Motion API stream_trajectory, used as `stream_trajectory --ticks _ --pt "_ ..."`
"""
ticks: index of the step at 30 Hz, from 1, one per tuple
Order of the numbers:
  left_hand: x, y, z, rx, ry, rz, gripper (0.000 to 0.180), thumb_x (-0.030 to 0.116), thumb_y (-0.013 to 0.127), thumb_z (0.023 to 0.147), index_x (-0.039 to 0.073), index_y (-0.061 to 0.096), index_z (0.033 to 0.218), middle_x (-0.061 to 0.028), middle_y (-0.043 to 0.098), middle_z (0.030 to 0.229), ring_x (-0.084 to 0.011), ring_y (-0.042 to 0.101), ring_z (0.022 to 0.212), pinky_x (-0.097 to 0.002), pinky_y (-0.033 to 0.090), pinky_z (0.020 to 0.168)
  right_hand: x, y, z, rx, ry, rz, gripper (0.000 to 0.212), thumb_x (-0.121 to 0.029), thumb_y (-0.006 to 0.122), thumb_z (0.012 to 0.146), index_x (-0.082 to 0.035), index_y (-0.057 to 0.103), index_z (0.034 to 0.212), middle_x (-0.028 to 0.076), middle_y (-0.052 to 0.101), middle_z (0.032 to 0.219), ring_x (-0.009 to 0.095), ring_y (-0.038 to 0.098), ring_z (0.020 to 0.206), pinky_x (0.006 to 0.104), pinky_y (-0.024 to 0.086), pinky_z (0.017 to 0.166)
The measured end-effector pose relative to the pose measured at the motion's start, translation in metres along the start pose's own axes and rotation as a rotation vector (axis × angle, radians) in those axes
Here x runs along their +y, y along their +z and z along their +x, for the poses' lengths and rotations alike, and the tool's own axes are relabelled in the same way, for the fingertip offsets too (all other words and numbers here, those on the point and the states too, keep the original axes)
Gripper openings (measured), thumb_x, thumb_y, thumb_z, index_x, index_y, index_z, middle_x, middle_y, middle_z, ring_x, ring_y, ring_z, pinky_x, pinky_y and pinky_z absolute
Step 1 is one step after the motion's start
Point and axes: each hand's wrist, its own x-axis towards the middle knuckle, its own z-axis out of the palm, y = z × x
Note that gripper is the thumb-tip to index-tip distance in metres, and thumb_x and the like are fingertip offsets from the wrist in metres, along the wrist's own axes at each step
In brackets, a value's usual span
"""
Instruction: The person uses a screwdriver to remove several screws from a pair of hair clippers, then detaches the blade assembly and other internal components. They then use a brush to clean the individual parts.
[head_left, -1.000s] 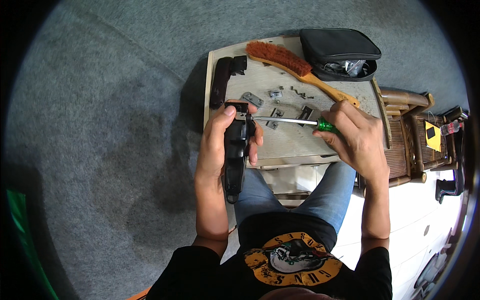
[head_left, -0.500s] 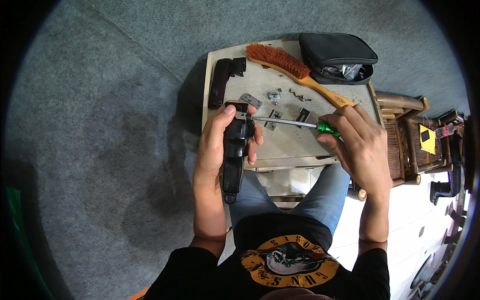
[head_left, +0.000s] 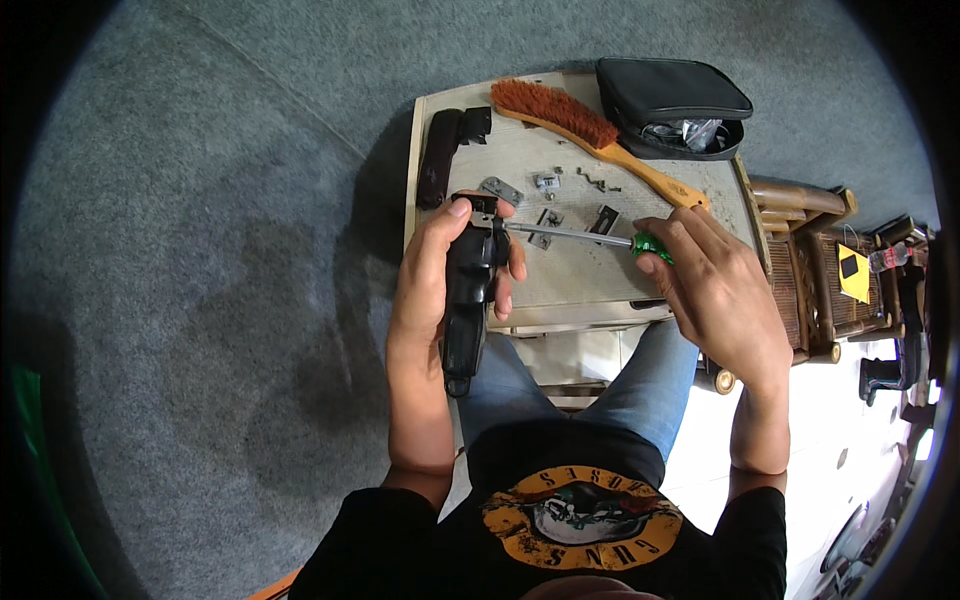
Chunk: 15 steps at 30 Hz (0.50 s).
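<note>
My left hand (head_left: 426,262) is wrapped round a black hair clipper body (head_left: 468,290), held upright above the small table's near left part. Its thumb presses near the metal plate (head_left: 481,217) at the clipper's top end. In my right hand (head_left: 722,285) is a screwdriver with a green handle (head_left: 650,245) and a long steel shaft (head_left: 575,235). The shaft points left, and its tip meets the clipper's right side near the metal plate; the exact contact is too small to make out. A dark curved housing piece (head_left: 440,160) lies on the table beyond my left hand.
Several small metal parts (head_left: 548,182) and a flat plate (head_left: 502,190) lie on the pale table (head_left: 590,290). Behind them rest a red-bristled wooden brush (head_left: 555,112) and an open black case (head_left: 675,105). Bamboo furniture (head_left: 800,260) stands at the right.
My right wrist has shifted slightly right and the hand has turned a little round the screwdriver handle. The clipper and my left hand remain nearly in place; the whole view has tilted slightly.
</note>
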Motion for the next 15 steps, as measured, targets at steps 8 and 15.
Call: stream_trajectory --ticks 8,15 --pt "0.000 0.000 0.000 0.010 0.001 -0.002 0.049 0.044 0.049 0.108 -0.002 0.063 0.121 -0.0206 0.070 0.077 -0.0189 0.062 0.047 -0.0295 0.050 0.044 0.001 -0.009 0.007 -0.014 -0.014 -0.051 0.027 -0.021 0.083 0.087 -0.007 0.062 0.097 0.004 0.064 0.095 0.023 0.072 0.085 0.0382 0.059 0.064" --pt "0.001 0.007 -0.001 0.046 0.000 0.020 0.052 0.049 0.047 0.109 0.000 0.063 0.121 -0.0159 0.066 0.073 -0.0156 0.058 0.044 -0.0279 0.049 0.041 0.002 -0.002 -0.001 -0.069 0.048 0.046 0.025 -0.026 0.077 0.097 -0.004 0.064 0.099 0.009 0.066 0.094 0.027 0.072 0.083 0.0402 0.058 0.066"
